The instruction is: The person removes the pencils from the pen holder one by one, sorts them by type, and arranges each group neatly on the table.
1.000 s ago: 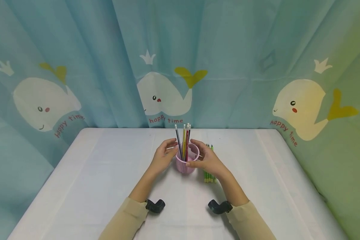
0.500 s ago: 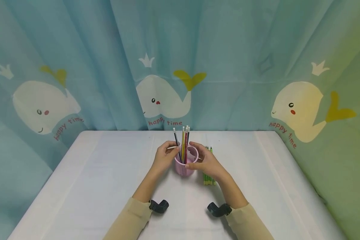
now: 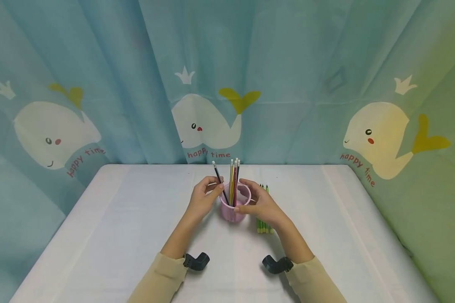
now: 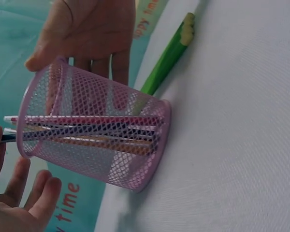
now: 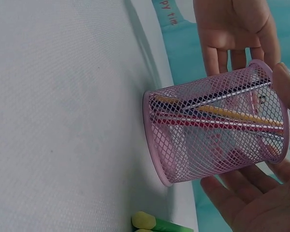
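A pink mesh pencil cup (image 3: 229,214) stands upright on the table, with several white-tipped pencils (image 3: 233,179) leaning inside. My left hand (image 3: 204,200) is at the cup's left side, pinching a dark pencil (image 3: 216,169) between thumb and fingers just above the rim. That pencil's lower end is still inside the mesh, seen in the left wrist view among red and yellow pencils (image 4: 96,119). On the right, my right hand (image 3: 263,206) grips the cup, thumb at the near rim and fingers behind the far wall.
Several green pencils (image 3: 264,227) lie side by side on the white table (image 3: 144,219), just right of the cup and partly under my right hand. Behind the table's far edge hangs a blue curtain (image 3: 288,63) printed with whales.
The dark pencil's top has swung left and tilts more, along with my left hand. My right hand stays at the cup, and the cup keeps its place.
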The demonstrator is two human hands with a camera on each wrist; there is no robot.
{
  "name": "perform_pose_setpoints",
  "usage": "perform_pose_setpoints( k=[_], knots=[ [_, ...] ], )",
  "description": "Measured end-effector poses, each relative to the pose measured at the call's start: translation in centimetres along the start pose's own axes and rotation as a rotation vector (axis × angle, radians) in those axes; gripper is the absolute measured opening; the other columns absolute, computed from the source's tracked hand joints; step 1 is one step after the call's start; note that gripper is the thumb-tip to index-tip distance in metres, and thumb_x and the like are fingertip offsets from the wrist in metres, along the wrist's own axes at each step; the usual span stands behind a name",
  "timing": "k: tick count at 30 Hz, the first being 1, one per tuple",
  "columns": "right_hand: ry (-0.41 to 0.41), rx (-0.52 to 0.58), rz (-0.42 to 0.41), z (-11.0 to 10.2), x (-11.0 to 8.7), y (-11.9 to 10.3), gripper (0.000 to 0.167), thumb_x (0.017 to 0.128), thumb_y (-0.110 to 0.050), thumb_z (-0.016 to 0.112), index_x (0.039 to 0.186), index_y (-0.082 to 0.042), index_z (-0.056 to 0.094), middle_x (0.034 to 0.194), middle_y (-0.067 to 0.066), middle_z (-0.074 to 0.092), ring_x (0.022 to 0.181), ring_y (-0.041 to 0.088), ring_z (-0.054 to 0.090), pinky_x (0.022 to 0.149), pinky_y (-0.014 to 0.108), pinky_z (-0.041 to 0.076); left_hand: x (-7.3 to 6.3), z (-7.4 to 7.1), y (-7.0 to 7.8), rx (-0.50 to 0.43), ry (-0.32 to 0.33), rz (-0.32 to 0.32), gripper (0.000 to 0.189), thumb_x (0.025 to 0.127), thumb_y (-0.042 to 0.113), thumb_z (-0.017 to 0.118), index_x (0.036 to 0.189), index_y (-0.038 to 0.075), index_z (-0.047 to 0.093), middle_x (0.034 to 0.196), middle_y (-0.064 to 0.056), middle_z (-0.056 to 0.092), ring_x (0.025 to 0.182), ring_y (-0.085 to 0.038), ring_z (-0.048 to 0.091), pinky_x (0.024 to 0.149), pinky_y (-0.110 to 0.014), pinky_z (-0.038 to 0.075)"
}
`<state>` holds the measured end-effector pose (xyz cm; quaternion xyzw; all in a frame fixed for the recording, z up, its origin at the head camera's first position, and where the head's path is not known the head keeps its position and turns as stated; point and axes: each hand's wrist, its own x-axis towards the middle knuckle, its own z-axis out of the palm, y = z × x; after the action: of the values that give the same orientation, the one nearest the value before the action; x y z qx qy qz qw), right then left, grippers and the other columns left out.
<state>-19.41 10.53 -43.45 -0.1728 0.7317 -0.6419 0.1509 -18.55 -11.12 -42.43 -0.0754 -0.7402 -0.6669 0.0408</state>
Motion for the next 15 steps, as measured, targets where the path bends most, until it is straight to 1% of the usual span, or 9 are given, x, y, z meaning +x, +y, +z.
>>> perform_pose_setpoints(
  k=[3,6,7,9,12,15],
  knots=[
    [-0.002,0.007,-0.003,0.0,0.0,0.0,0.091,0.076,-0.009,0.086,0.152,-0.012,0.036,0.152,0.016,0.044,0.140,0.036,0.043,0.115,0.051,0.038,-0.1,-0.1,0.3,0.000,-0.006,0.006,0.020,0.098,0.010,0.062,0.112,-0.004,0.060,0.135,-0.020,0.060,0.123,-0.034,0.060,0.107,-0.046,0.048],
    [-0.003,0.012,-0.005,0.0,0.0,0.0,0.090,0.076,-0.009,0.086,0.152,-0.012,0.037,0.151,0.016,0.045,0.139,0.036,0.044,0.115,0.051,0.038,-0.3,-0.2,0.6,0.000,-0.003,0.013,0.019,0.098,0.010,0.062,0.111,-0.003,0.060,0.134,-0.017,0.062,0.122,-0.033,0.060,0.106,-0.048,0.048],
    [-0.003,0.013,-0.006,0.0,0.0,0.1,0.090,0.076,-0.009,0.086,0.152,-0.012,0.037,0.151,0.016,0.045,0.139,0.035,0.045,0.115,0.051,0.038,-0.2,-0.2,0.4,-0.003,0.001,0.016,0.019,0.098,0.012,0.062,0.111,-0.001,0.060,0.134,-0.015,0.063,0.122,-0.031,0.060,0.107,-0.048,0.047],
    [-0.003,0.012,-0.006,0.0,0.0,0.1,0.090,0.076,-0.009,0.086,0.152,-0.012,0.037,0.151,0.016,0.045,0.139,0.035,0.045,0.115,0.051,0.038,-0.3,-0.3,0.7,-0.002,0.005,0.027,0.018,0.098,0.012,0.062,0.111,0.000,0.061,0.133,-0.014,0.063,0.122,-0.031,0.060,0.109,-0.052,0.044],
    [-0.001,0.013,-0.005,0.0,0.0,0.1,0.090,0.076,-0.008,0.086,0.152,-0.012,0.037,0.151,0.016,0.046,0.139,0.035,0.045,0.115,0.051,0.038,-0.4,-0.5,1.2,0.002,0.013,0.043,0.018,0.098,0.014,0.063,0.111,0.001,0.061,0.133,-0.013,0.064,0.121,-0.031,0.060,0.111,-0.054,0.041],
    [0.003,0.003,-0.004,0.0,0.0,0.1,0.090,0.076,-0.009,0.086,0.152,-0.012,0.038,0.151,0.016,0.046,0.140,0.034,0.044,0.115,0.051,0.038,-0.5,-0.7,1.8,0.000,0.016,0.064,0.018,0.098,0.012,0.063,0.111,0.000,0.061,0.133,-0.014,0.064,0.120,-0.031,0.061,0.110,-0.052,0.042]
  ],
)
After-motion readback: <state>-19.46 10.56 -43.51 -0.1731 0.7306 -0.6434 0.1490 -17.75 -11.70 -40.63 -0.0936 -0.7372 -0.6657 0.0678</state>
